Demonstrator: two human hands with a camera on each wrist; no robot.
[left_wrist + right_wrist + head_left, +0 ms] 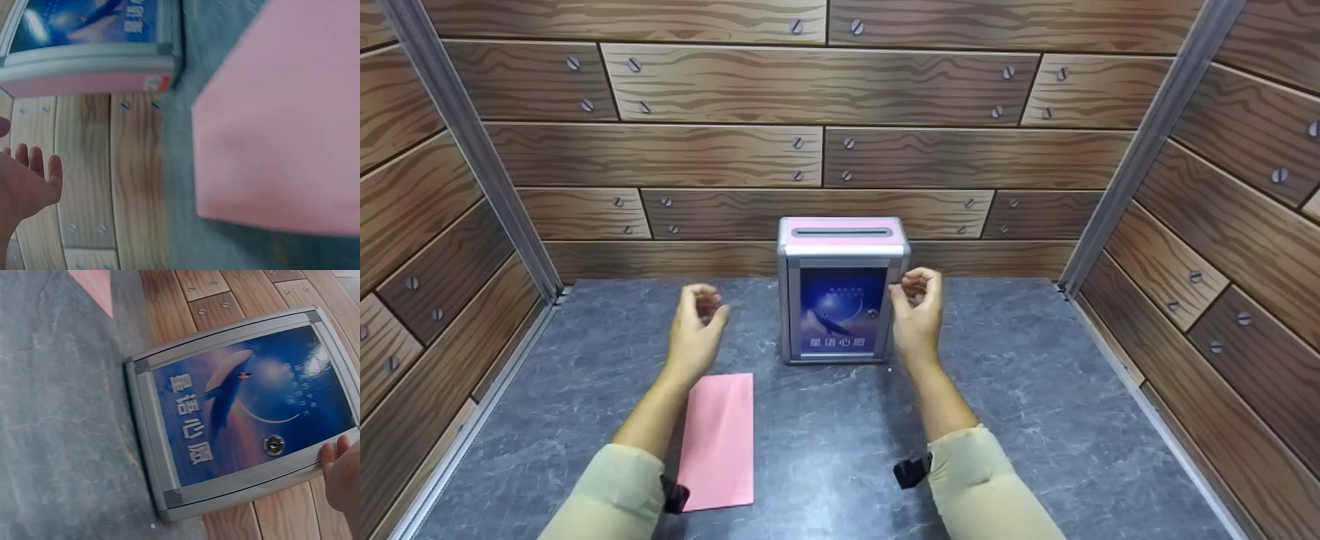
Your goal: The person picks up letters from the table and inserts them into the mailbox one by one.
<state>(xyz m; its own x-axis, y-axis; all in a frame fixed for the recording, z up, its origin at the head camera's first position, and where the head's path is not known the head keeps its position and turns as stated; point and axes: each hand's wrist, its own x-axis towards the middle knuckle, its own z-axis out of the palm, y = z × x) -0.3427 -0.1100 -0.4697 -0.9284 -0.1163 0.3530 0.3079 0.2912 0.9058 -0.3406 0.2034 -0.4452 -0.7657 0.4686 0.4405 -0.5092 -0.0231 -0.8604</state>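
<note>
A suggestion box (844,300) with a silver frame stands upright at the back middle. Its pink top has a slot (842,232), and a round keyhole lock (274,445) sits on its blue front with a whale picture. My right hand (919,315) is at the box's right side, fingers loosely bent by the frame; whether they touch it I cannot tell. Left of the box, my left hand (699,330) hovers with relaxed fingers and holds nothing. Below it lies a flat pink folded paper (720,442), large in the left wrist view (281,129).
The grey marbled tabletop (825,450) is bounded by wood-patterned walls (825,90) at the back and both sides. Metal posts (472,142) run up the corners. A black wrist camera (913,472) sits at the right sleeve.
</note>
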